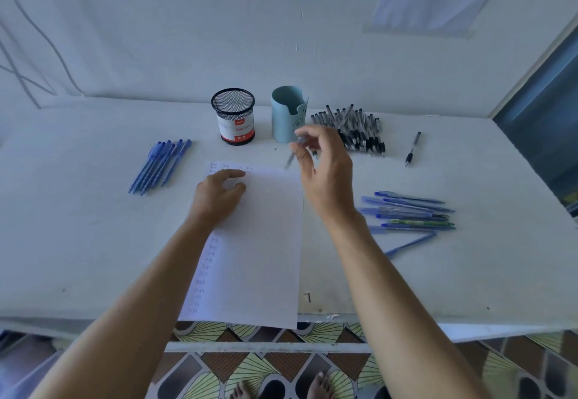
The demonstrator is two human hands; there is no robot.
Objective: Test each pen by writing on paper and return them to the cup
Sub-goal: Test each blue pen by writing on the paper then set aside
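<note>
The right grip pinches a pen. The left grip rests open on the paper. Bring the tip down softly.

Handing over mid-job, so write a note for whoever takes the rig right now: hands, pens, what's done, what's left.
Left hand rests on the paper, top left. Right hand pinches a pen above the paper's top edge, by the light blue cup.
Done: test words down the paper's left edge and top.
Left: no pen shows in that cup or the black mesh cup; black pens and blue pens lie on the table.
</note>
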